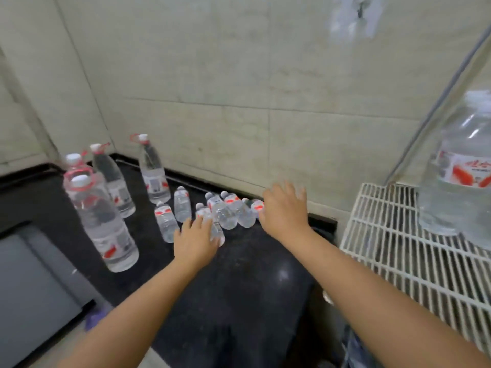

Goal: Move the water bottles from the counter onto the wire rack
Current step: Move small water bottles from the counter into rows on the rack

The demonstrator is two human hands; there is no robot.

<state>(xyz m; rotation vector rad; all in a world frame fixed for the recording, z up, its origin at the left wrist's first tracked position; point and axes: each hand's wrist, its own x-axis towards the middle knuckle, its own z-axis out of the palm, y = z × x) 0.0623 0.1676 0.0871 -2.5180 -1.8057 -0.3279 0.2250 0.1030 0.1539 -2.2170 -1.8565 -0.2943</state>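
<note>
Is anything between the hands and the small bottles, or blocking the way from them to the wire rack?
Nothing visible. The left hand and right hand are already at the small bottles. The dark counter towards the wire rack is bare; one large bottle stands at the rack's far side.

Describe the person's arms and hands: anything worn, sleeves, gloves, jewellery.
Both forearms are bare as far as the picture shows; no sleeve is in view. The left hand and right hand wear no gloves. No watch, bracelet or ring shows on either, though the picture is slightly blurred.
</note>
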